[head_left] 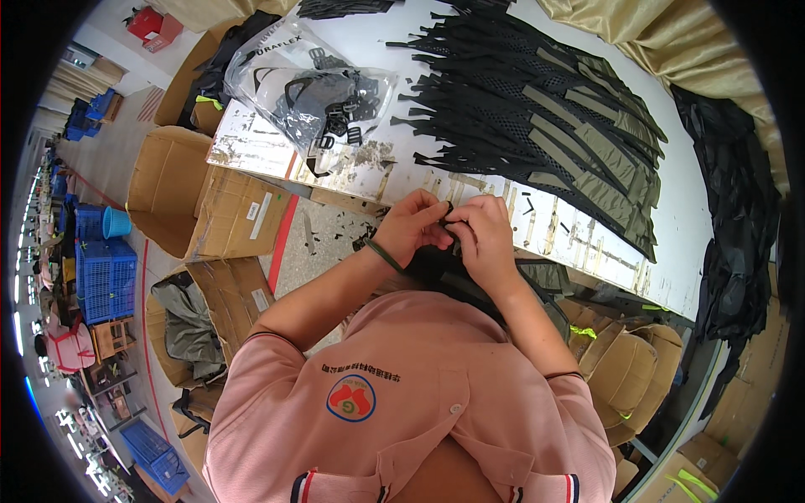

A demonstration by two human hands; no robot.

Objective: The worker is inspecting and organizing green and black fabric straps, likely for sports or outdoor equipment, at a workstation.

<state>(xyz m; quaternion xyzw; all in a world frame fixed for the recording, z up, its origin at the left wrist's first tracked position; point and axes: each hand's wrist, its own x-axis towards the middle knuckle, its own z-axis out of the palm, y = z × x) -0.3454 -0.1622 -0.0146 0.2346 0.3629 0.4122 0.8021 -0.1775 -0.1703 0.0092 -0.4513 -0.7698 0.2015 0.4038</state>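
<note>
Close to the table's front edge, my left hand (411,228) and my right hand (486,243) meet, fingertips pinched together. Between them is a small black piece (449,215); the fingers cover most of it, so its exact kind is hidden. Dark fabric (440,267) lies below the hands, over my lap. Beyond them, a fanned pile of black mesh and olive-grey straps (537,117) spreads over the white table (671,243). At the table's left, black plastic buckles (337,122) lie in and at the mouth of a clear plastic bag (268,84).
Open cardboard boxes (231,210) stand left of the table, one holding grey fabric (189,323). Another carton (637,369) is at my right. Black fabric (729,226) hangs over the table's right end. Blue crates (105,281) stand farther left. Black scraps (340,235) litter the floor.
</note>
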